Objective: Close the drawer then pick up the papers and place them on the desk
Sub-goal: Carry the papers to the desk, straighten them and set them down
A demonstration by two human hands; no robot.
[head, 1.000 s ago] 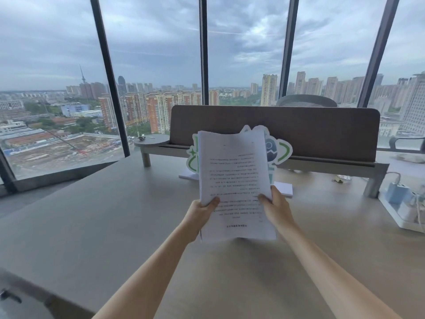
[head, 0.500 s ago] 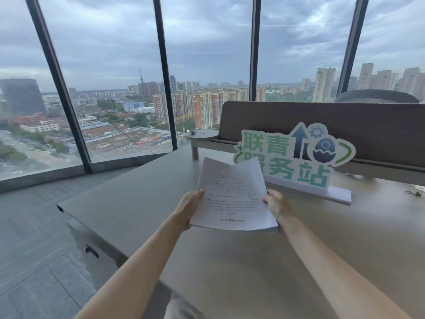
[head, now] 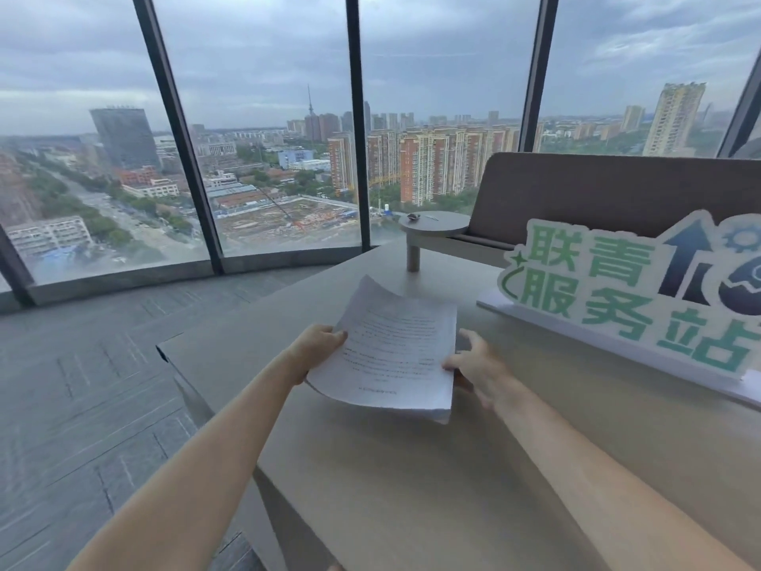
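Observation:
A stack of white printed papers point(head: 391, 348) hangs nearly flat, just above the pale wooden desk point(head: 412, 488), near its left end. My left hand point(head: 317, 344) grips the stack's left edge, thumb on top. My right hand point(head: 473, 364) holds the right edge, thumb on the sheets and fingers spread beneath and beside them. The near right corner of the stack droops toward the desktop. The drawer is not in view.
A green and white standing sign point(head: 630, 298) on a white base stands on the desk to the right. A brown divider panel point(head: 617, 195) and a small round shelf point(head: 434, 224) lie behind. The desk's left edge drops to grey floor point(head: 82, 405) before tall windows.
The papers have come down from upright in front of me to almost flat over the desk. My view has swung left, so the sign now sits at the right.

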